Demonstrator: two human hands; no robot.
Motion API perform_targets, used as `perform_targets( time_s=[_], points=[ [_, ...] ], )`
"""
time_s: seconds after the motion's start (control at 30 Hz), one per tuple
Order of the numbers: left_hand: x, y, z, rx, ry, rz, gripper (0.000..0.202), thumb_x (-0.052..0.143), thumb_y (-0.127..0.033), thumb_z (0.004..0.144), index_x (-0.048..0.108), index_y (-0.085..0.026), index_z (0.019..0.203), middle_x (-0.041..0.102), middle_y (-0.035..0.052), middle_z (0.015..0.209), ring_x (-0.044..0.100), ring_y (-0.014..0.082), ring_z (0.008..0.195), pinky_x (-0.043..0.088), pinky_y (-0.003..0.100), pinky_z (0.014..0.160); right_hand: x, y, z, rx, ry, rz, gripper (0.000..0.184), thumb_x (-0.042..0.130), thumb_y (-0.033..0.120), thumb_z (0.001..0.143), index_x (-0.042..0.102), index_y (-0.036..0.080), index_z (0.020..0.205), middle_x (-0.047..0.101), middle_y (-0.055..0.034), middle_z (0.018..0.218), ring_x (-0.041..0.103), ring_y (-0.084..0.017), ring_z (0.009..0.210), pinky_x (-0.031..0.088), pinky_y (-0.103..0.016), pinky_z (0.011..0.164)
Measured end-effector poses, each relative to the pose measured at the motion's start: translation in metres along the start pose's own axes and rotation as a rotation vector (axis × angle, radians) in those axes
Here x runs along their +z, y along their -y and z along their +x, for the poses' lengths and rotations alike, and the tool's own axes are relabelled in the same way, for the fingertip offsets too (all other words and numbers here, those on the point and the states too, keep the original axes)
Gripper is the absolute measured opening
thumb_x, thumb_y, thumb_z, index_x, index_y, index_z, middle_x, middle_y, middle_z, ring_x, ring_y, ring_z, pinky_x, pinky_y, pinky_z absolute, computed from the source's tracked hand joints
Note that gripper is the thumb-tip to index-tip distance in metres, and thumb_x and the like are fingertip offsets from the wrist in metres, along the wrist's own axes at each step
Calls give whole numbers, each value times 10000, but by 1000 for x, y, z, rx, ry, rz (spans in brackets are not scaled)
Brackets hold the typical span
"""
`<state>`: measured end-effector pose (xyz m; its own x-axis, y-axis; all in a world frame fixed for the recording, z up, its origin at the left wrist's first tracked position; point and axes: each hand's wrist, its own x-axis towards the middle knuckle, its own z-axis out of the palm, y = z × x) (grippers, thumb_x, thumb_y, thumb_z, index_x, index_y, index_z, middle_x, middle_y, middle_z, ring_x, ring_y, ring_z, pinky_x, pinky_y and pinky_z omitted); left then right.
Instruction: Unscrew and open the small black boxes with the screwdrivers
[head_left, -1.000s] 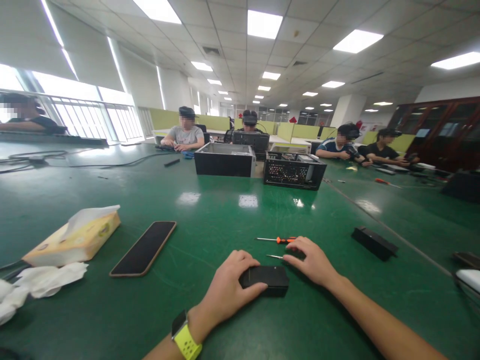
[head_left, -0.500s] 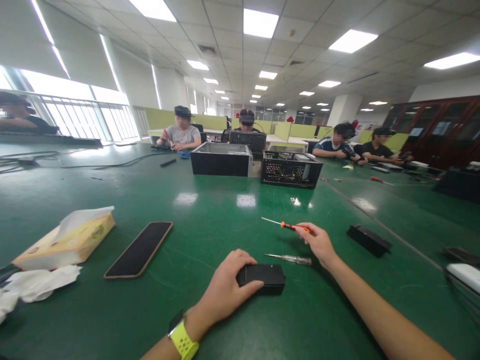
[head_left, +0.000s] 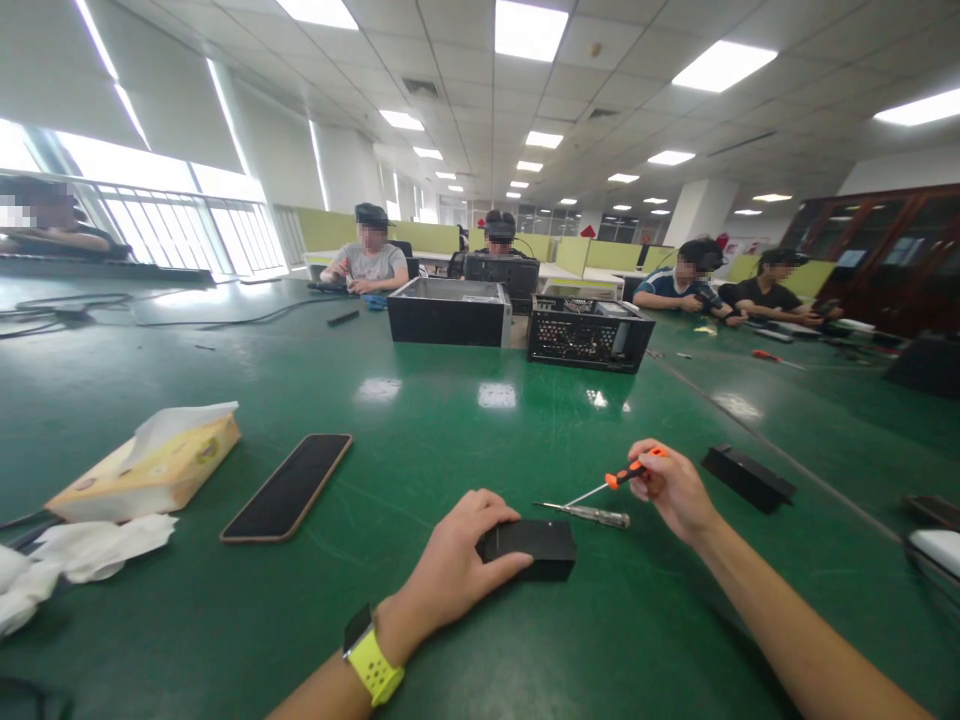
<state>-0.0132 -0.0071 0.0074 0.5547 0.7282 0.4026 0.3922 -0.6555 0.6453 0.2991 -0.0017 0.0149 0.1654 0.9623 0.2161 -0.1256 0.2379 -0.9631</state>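
My left hand [head_left: 469, 545], with a yellow-strapped watch on its wrist, grips a small black rectangular box [head_left: 553, 548] that lies on the green table. In my right hand [head_left: 671, 490] is a screwdriver [head_left: 619, 477] with an orange and black handle, held above the table. Its thin shaft slants down and left. On the table below the shaft lies a clear-handled tester screwdriver [head_left: 600, 515], just behind the box. Whether the shaft's tip touches it, I cannot tell.
A phone [head_left: 289, 488], a tissue pack [head_left: 154, 465] and crumpled tissues [head_left: 105, 548] lie to the left. Another black part [head_left: 748, 478] rests to the right. Two open computer cases [head_left: 448, 318] stand farther back, with several people seated around the table.
My right hand has moved slightly right and turned the screwdriver, so its shaft now slopes down toward the table. My left hand still holds the box. The whole view has shifted slightly.
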Motion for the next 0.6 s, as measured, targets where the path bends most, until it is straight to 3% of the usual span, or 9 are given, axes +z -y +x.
perform_targets(
  time_s=[0.6],
  points=[
    [0,2,0,11,1,23,299,749,-314,792,650,-206,1053,612,61,1033,580,229,964,480,355,861,0,-1,-2,-48,28,-124,130,673,294,728,643,174,766,511,30,575,443,-97,452,347,-231,428]
  ],
)
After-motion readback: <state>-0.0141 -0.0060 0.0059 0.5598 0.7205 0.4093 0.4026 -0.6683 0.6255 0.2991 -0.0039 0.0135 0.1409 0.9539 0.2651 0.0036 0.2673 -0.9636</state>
